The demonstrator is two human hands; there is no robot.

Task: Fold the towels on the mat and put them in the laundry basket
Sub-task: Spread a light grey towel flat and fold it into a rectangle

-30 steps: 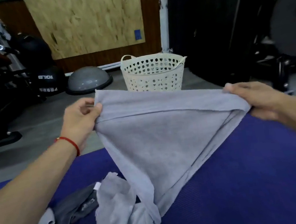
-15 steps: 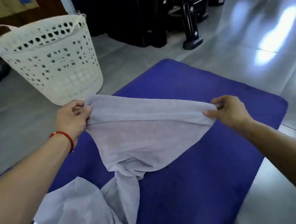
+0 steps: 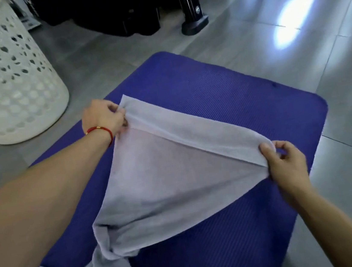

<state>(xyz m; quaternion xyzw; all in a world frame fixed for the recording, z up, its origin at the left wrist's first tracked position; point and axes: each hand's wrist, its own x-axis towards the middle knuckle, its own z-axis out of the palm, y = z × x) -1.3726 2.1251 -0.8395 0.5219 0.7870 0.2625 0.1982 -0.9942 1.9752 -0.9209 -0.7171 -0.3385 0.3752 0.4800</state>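
Fingers (image 3: 121,112) of both hands pinch the pale grey towel (image 3: 165,179), stretched, bottom bunched.

A pale grey towel (image 3: 172,178) lies across the centre over a deep blue, finely ribbed mat (image 3: 245,106). Upper left stands a cream-white laundry basket (image 3: 8,88) dotted with holes. A red bracelet (image 3: 101,131) bands one wrist. The floor (image 3: 344,178) is glossy grey tile.

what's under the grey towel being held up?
The blue ribbed foam mat lies under the light grey towel, which left hand and right hand pinch. Anything on the mat beneath the cloth is hidden.
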